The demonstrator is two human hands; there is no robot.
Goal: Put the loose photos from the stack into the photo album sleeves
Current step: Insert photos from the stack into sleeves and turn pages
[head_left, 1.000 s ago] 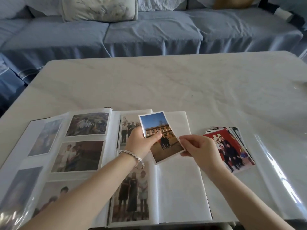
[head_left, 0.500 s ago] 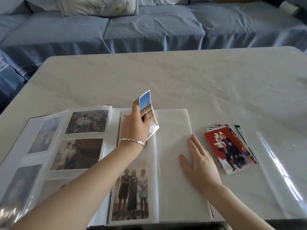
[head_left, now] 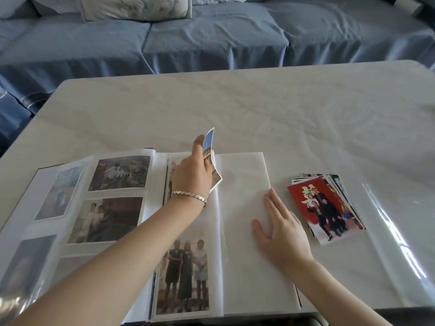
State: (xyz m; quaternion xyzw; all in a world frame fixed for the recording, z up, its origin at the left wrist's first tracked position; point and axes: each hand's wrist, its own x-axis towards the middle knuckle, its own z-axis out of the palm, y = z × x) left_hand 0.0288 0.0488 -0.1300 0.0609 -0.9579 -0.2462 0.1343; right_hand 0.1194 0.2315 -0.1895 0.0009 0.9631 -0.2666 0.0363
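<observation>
The left grip (head_left: 193,172) clasps one photo (head_left: 209,149) in its fingers, holding it on edge and slightly bent, over the top of the open album (head_left: 150,203). The right grip (head_left: 281,231) lies released, fingers straight, flat on the blank page (head_left: 242,184) just right of the left grip. The stack of loose photos (head_left: 327,208) rests on the surface (head_left: 259,109) just right of the right grip, apart from it. A bracelet (head_left: 189,196) circles the left wrist.
</observation>
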